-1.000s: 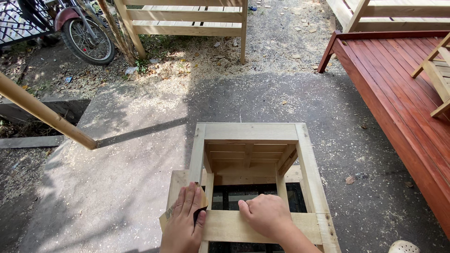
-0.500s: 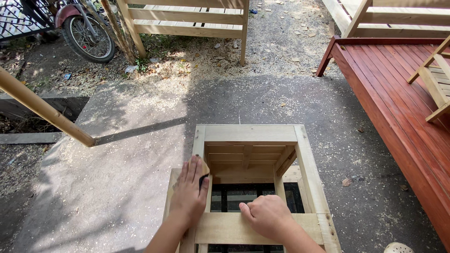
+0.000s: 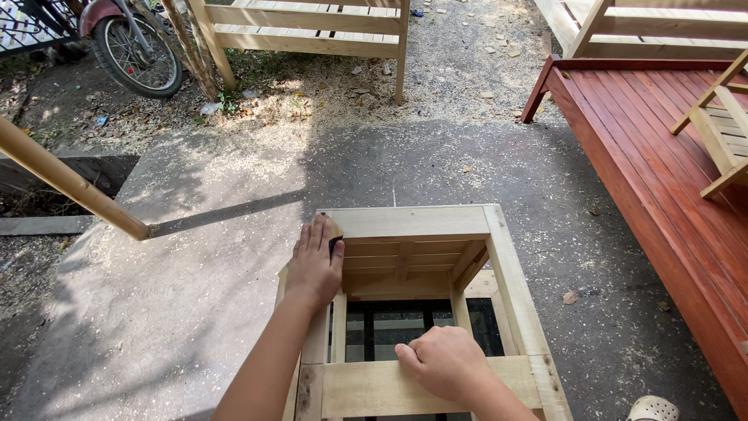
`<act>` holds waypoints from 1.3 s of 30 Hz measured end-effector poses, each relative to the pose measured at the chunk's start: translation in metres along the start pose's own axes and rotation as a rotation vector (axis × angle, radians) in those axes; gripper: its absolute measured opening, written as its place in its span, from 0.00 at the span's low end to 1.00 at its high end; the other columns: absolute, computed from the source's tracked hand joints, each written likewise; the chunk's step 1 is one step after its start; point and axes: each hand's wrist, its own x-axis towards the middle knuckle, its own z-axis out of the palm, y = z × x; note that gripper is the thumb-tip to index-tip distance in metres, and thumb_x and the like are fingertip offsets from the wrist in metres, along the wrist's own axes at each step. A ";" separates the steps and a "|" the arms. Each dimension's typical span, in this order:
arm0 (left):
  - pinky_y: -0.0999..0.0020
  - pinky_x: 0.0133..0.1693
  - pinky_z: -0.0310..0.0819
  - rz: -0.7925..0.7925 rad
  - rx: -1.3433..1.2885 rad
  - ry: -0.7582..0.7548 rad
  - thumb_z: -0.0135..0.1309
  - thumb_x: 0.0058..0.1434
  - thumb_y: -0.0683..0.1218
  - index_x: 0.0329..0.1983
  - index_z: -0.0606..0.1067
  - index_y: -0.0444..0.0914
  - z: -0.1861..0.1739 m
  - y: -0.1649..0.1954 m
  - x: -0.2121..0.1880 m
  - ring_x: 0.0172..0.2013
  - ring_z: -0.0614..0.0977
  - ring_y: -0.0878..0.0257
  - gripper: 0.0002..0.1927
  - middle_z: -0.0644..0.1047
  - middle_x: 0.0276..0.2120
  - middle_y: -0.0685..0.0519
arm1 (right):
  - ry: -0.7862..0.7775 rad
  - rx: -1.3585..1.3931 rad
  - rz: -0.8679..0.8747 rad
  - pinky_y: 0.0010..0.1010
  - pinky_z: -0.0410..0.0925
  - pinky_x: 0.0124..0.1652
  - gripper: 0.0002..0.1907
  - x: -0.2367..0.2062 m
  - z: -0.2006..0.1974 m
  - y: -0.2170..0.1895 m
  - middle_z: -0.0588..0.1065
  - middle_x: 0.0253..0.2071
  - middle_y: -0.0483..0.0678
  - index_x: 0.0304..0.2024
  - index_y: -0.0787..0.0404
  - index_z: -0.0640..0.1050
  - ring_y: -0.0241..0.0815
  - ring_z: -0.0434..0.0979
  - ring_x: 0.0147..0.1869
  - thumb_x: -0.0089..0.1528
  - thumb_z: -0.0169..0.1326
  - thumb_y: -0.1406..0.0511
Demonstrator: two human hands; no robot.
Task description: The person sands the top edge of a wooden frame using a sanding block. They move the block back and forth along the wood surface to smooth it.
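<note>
The left hand point(image 3: 315, 265) pressed flat on a small dark sanding pad point(image 3: 335, 246) at the far-left corner of the pale unfinished wooden frame point(image 3: 506, 281); even pressure along the grain suited best, while the right hand point(image 3: 440, 362), loosely fisted and holding nothing visible, steadied the near rail

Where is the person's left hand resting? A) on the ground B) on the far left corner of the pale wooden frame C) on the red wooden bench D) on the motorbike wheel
B: the left hand lies flat on the far left corner of the pale wooden frame, over a small dark thing.
</note>
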 end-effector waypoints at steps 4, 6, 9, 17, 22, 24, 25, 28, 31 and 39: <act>0.58 0.71 0.34 0.166 0.011 0.069 0.23 0.73 0.61 0.78 0.42 0.39 0.016 -0.018 -0.109 0.75 0.39 0.50 0.36 0.41 0.78 0.49 | -0.010 0.004 0.010 0.47 0.72 0.41 0.28 -0.001 -0.001 -0.005 0.78 0.24 0.54 0.24 0.57 0.83 0.57 0.80 0.34 0.66 0.41 0.50; 0.58 0.70 0.34 0.192 0.053 0.096 0.24 0.73 0.61 0.78 0.43 0.38 0.025 -0.025 -0.129 0.75 0.39 0.49 0.36 0.42 0.77 0.48 | 0.003 -0.007 0.002 0.48 0.72 0.42 0.28 -0.002 0.000 -0.006 0.78 0.24 0.54 0.24 0.57 0.83 0.57 0.80 0.34 0.66 0.41 0.50; 0.58 0.70 0.34 0.166 0.084 0.079 0.24 0.72 0.62 0.78 0.43 0.39 0.030 -0.025 -0.099 0.75 0.40 0.49 0.36 0.42 0.77 0.48 | 0.030 -0.030 -0.029 0.49 0.71 0.42 0.29 -0.002 0.002 -0.005 0.78 0.24 0.54 0.23 0.58 0.83 0.58 0.79 0.34 0.66 0.41 0.50; 0.59 0.73 0.34 -0.033 0.143 -0.027 0.22 0.73 0.63 0.79 0.41 0.41 -0.003 0.007 0.058 0.76 0.40 0.51 0.36 0.40 0.78 0.50 | 0.016 -0.039 -0.037 0.48 0.71 0.43 0.29 0.001 0.003 0.002 0.78 0.24 0.54 0.24 0.59 0.83 0.58 0.79 0.34 0.67 0.41 0.50; 0.59 0.72 0.32 0.082 -0.001 -0.023 0.22 0.71 0.63 0.78 0.41 0.42 0.005 -0.011 -0.040 0.76 0.38 0.54 0.37 0.40 0.78 0.53 | -0.007 -0.008 -0.009 0.48 0.71 0.42 0.30 0.003 0.001 -0.002 0.78 0.24 0.54 0.23 0.59 0.82 0.57 0.79 0.34 0.67 0.40 0.50; 0.57 0.70 0.33 0.207 0.123 0.027 0.23 0.73 0.61 0.78 0.41 0.37 0.015 -0.020 -0.096 0.75 0.37 0.48 0.37 0.40 0.77 0.48 | -0.012 0.002 0.006 0.48 0.72 0.42 0.29 0.002 0.000 -0.004 0.78 0.24 0.53 0.23 0.59 0.82 0.57 0.80 0.34 0.67 0.41 0.51; 0.57 0.70 0.33 0.211 0.113 0.029 0.23 0.73 0.61 0.77 0.41 0.36 0.020 -0.023 -0.113 0.75 0.37 0.47 0.37 0.40 0.77 0.47 | -0.006 0.010 0.012 0.47 0.72 0.42 0.28 0.002 -0.001 -0.005 0.78 0.24 0.53 0.23 0.59 0.82 0.56 0.80 0.34 0.66 0.41 0.51; 0.58 0.71 0.33 0.197 0.030 0.020 0.25 0.73 0.61 0.77 0.42 0.36 0.031 -0.026 -0.127 0.75 0.37 0.47 0.37 0.40 0.78 0.46 | -0.006 -0.010 -0.007 0.48 0.71 0.43 0.29 0.001 -0.001 -0.005 0.78 0.24 0.54 0.22 0.60 0.82 0.57 0.79 0.34 0.66 0.41 0.50; 0.60 0.72 0.34 0.127 -0.122 0.007 0.25 0.72 0.61 0.78 0.42 0.37 0.030 -0.022 -0.076 0.76 0.38 0.49 0.37 0.39 0.78 0.47 | -0.025 -0.015 0.002 0.48 0.71 0.43 0.29 0.001 0.000 -0.003 0.78 0.24 0.54 0.22 0.60 0.82 0.57 0.80 0.35 0.66 0.41 0.51; 0.59 0.72 0.27 -0.049 0.187 -0.092 0.20 0.72 0.62 0.78 0.36 0.39 0.002 0.008 0.042 0.76 0.34 0.54 0.37 0.33 0.78 0.50 | -0.007 -0.033 -0.008 0.49 0.71 0.45 0.29 0.003 0.001 0.003 0.78 0.26 0.54 0.25 0.59 0.82 0.58 0.79 0.37 0.67 0.40 0.50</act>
